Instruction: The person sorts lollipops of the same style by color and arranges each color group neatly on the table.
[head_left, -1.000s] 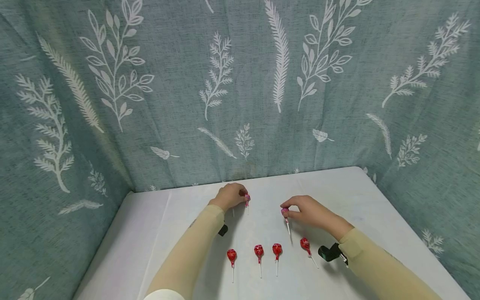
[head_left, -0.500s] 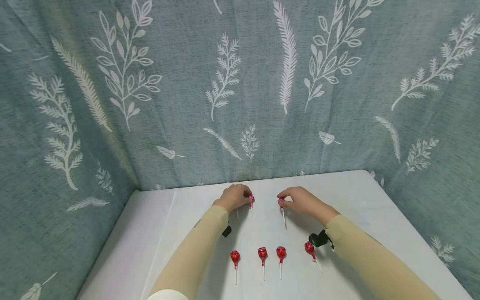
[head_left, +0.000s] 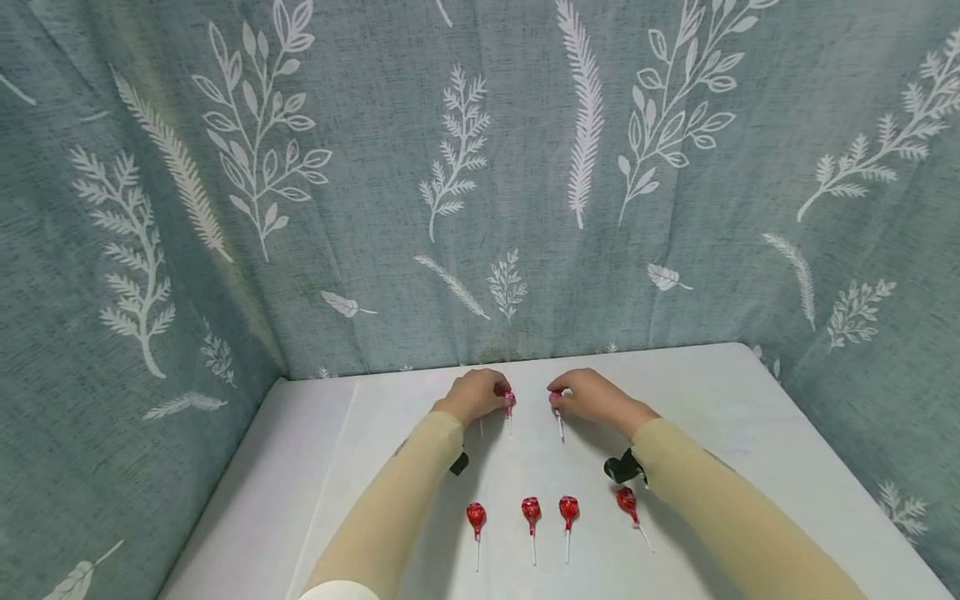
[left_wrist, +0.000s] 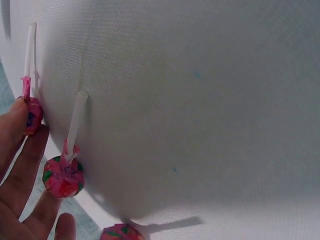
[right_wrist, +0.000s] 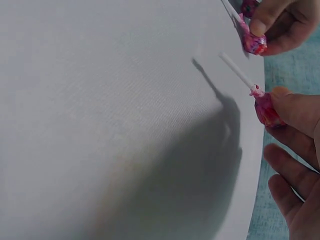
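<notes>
Right hand first: thumb and forefinger pinch the wrapped head of a pink lollipop, its white stick trailing back toward the person along the white table. In the right wrist view the fingers curl round that head, and the stick slants away from the fingertips, its free end low over the cloth.

Left hand mirrors it, fingers curled on a second pink lollipop just beside the first. The left wrist view shows two pink heads at those fingertips, one against a fingertip and another just below it; a third head peeks in at the bottom edge, too cut off to place.

My read: to set these down well, keep the pinch light on the wrapper, lay the stick flat first, heads level with each other and apart, then let the fingers open straight up so nothing rolls.

The sweets look small and round, with crinkly pink foil with green flecks and thin pale sticks. Further out from the fingers, nearer the person, four red lollipops lie in a row, sticks pointing back.
</notes>
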